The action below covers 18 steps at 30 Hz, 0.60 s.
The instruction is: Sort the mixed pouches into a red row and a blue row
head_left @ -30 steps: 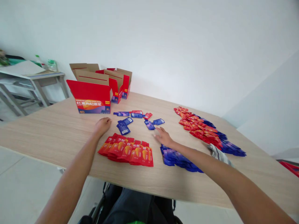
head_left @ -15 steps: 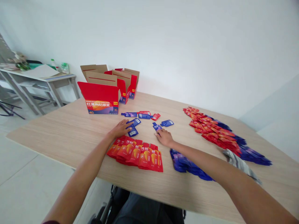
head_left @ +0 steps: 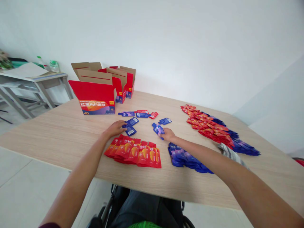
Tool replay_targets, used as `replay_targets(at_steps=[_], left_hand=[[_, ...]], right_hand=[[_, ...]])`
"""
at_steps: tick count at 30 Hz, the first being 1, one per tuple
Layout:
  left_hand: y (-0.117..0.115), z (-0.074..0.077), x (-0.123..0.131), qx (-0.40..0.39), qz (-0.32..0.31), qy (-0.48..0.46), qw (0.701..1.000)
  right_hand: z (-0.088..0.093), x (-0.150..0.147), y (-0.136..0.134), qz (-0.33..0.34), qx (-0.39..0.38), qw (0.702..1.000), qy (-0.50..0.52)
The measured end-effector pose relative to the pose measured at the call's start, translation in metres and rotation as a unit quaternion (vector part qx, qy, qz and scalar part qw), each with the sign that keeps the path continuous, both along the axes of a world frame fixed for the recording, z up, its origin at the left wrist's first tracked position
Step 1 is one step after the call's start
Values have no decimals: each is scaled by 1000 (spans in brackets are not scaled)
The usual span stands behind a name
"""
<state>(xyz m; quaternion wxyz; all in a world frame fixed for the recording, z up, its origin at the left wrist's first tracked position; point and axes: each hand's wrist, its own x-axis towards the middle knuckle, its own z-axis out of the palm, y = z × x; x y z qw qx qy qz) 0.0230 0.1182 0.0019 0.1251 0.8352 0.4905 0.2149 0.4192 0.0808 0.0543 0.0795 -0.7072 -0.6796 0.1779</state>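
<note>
My right hand point(head_left: 169, 135) pinches the lower end of a blue spouted pouch point(head_left: 157, 129), its printed front facing up. My left hand point(head_left: 116, 128) rests with fingers stretched out at the near ends of two blue pouches, an upper pouch point(head_left: 132, 121) and a lower pouch point(head_left: 130, 130), which show their barcoded backs. Just beyond my right hand lies a single blue pouch point(head_left: 165, 121). A fanned row of red pouches point(head_left: 135, 152) spreads between my forearms. Under my right forearm, a pile of blue pouches point(head_left: 182, 156) is partly hidden.
Open red cartons point(head_left: 96, 99) stand at the back left. Before them lie several loose pouches, including a blue one point(head_left: 142, 115) and a red one point(head_left: 154, 115). A long heap of red and blue pouches point(head_left: 209, 126) covers the right side, beside a striped cloth point(head_left: 231, 153).
My right hand has taken hold of the blue pouch and drawn it slightly toward me. My left hand's fingers have pulled back a little over the two pouches. The view has shifted right.
</note>
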Motion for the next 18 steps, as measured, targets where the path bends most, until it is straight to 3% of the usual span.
replay_targets(at_steps=[7, 13, 15, 18], left_hand=[[-2, 8, 2, 19, -6, 12, 1000], [-4, 10, -1, -13, -2, 61, 998], [-7, 12, -1, -12, 10, 66, 998], [-12, 14, 0, -11, 35, 59, 998]], right_hand=[[19, 39, -23, -28, 39, 986, 160], [39, 114, -74, -81, 47, 961, 262], [39, 142, -92, -98, 47, 953, 283], [31, 176, -117, -117, 48, 964, 235]])
